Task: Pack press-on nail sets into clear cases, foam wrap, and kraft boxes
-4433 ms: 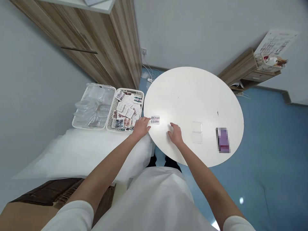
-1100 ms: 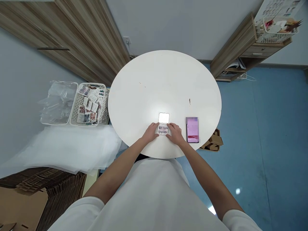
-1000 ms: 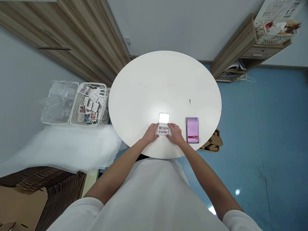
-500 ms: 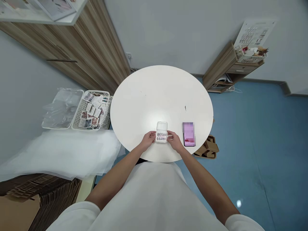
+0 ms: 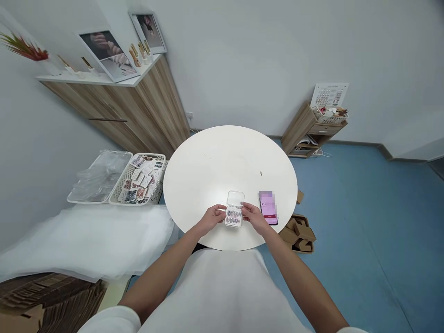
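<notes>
A small clear plastic case [image 5: 233, 221] holds two rows of press-on nails, and its see-through lid [image 5: 236, 199] stands open on the far side. My left hand [image 5: 212, 218] grips the case's left edge between thumb and fingers. On the opposite edge, my right hand [image 5: 254, 216] holds it the same way, its fingertips close to the hinge. The case is at the near part of the white round table [image 5: 222, 157]; whether it rests on the top or is slightly raised, I cannot tell. A phone [image 5: 268, 207] with a lit pink screen lies right of my right hand.
To the left, a white basket [image 5: 157, 185] holds carded nail sets, beside a tray of clear plastic bags [image 5: 100, 178]. White sheets [image 5: 104, 236] lie nearer. A box of small cartons [image 5: 301, 233] stands on the floor at right. Cabinets [image 5: 152, 101] stand by the wall.
My view has tilted up, so the table and hands appear lower and more of the cabinet top shows. Both hands still hold the open case, with the right fingertips now nearer the hinge.
</notes>
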The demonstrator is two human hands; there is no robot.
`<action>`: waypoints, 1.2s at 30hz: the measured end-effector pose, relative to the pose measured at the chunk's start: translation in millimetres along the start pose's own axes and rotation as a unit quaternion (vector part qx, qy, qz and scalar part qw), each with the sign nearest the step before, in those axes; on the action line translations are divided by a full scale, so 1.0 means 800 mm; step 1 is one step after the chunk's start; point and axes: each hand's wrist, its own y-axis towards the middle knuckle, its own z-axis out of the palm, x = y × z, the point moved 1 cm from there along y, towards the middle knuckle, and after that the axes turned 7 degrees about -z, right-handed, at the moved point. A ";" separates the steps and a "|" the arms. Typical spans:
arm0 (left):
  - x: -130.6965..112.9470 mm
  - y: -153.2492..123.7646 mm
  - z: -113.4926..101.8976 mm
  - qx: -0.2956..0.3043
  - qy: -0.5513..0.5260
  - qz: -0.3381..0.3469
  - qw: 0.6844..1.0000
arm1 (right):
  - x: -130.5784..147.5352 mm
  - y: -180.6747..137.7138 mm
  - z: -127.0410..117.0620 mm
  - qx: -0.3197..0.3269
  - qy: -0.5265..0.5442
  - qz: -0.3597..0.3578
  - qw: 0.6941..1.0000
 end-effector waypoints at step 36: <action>-0.005 -0.020 0.028 -0.072 -0.044 -0.009 0.996 | 0.011 -0.029 0.009 -0.039 0.030 -0.004 0.999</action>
